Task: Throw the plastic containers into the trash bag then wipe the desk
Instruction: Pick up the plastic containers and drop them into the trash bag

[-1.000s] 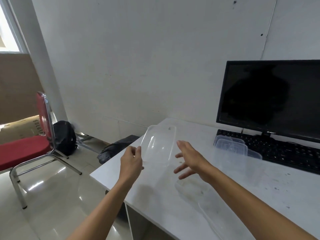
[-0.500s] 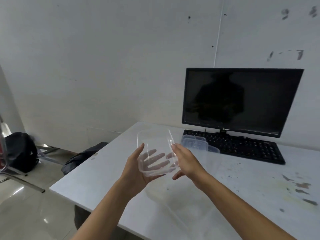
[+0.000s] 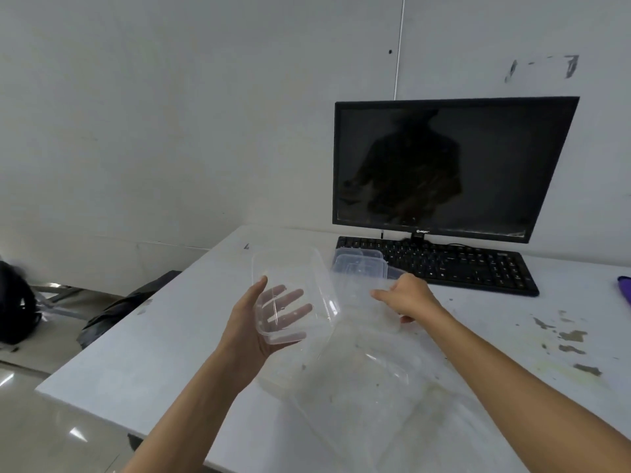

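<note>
My left hand (image 3: 249, 332) holds a clear plastic container (image 3: 286, 264) tilted above the white desk (image 3: 153, 363), fingers spread under its base. My right hand (image 3: 409, 298) is closed on the rim of a second clear container (image 3: 362, 305) that stands on the desk just right of the first. Two more clear containers (image 3: 358, 264) are stacked in front of the keyboard. Further clear containers (image 3: 358, 404) lie blurred near the desk's front edge. A black trash bag (image 3: 112, 314) lies on the floor by the desk's left side.
A black monitor (image 3: 444, 165) and keyboard (image 3: 461, 264) stand at the back of the desk. Dirty stains (image 3: 573, 336) mark the desk's right part, and a purple object (image 3: 625, 288) shows at the right edge. A black backpack (image 3: 13, 308) sits on the floor far left.
My view has swung right. My right hand left the container held in my left hand and moved right onto a second container on the desk.
</note>
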Demonstrator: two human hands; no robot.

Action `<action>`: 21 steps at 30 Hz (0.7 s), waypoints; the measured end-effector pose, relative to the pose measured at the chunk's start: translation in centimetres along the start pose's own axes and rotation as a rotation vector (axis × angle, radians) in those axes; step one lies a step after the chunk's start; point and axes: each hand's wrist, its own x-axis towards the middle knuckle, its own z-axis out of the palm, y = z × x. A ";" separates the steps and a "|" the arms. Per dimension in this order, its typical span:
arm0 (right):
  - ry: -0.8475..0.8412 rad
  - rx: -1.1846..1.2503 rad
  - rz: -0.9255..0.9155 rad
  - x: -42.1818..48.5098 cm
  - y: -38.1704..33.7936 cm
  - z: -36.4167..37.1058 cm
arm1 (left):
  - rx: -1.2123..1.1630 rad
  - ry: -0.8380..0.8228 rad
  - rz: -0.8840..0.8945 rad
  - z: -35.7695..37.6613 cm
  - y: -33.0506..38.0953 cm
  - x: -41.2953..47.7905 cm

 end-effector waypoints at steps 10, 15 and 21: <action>-0.010 -0.006 0.046 2.2 -0.3 0.8 | 0.032 0.075 0.027 -1.5 0.9 0.6; -0.064 0.301 0.132 2.4 -0.1 0.2 | 0.070 0.087 0.042 -1.0 1.0 0.3; -0.023 0.723 0.021 1.4 -1.7 -1.7 | 0.065 0.111 0.041 -0.7 1.4 -0.2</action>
